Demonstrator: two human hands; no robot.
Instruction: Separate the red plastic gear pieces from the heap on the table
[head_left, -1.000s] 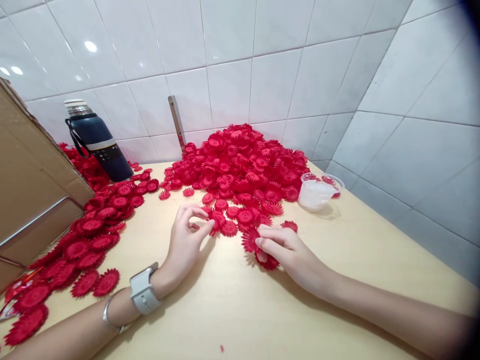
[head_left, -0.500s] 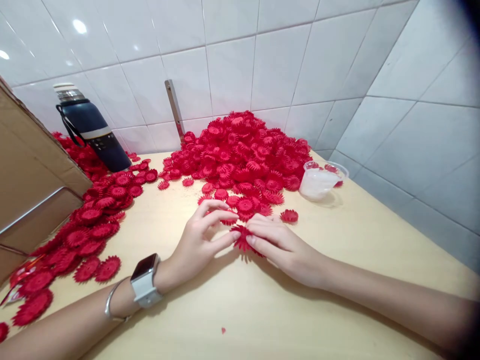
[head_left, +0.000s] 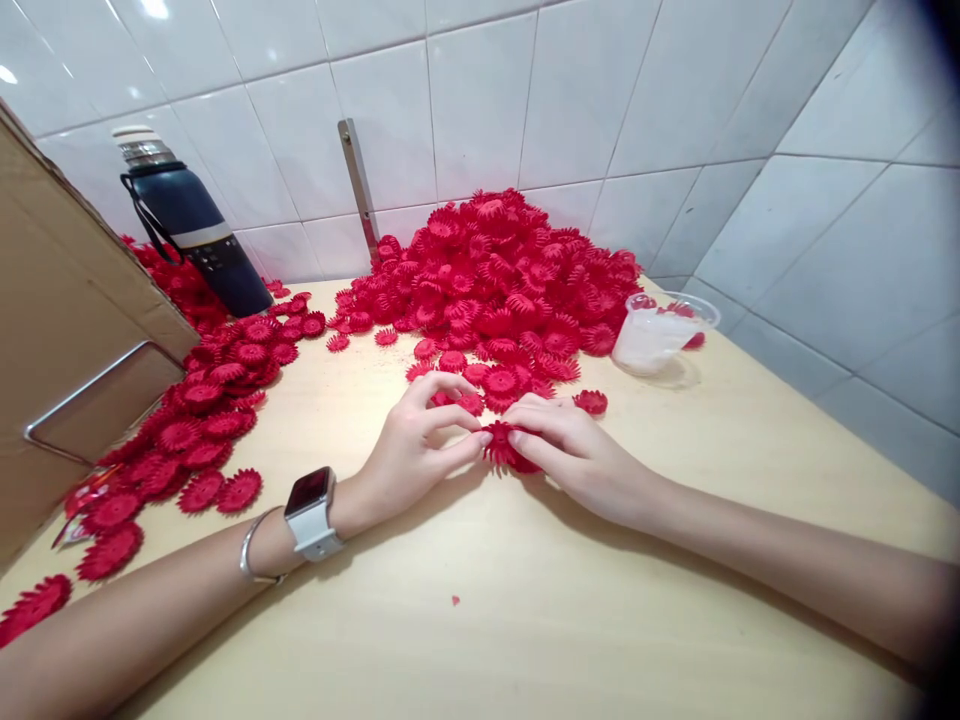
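Two hands, left hand (head_left: 416, 450) and right hand (head_left: 574, 455), pinch one red flower piece (head_left: 506, 448) together just above the table (head_left: 525, 620) before the heap (head_left: 502, 280); uneven pressing could crumple its petals.

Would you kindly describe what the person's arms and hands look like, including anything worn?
Both forearms are bare, no sleeves or gloves. The left hand has a white-strapped smartwatch with a dark screen at its wrist, plus a thin silver bangle. The right hand wears nothing visible.
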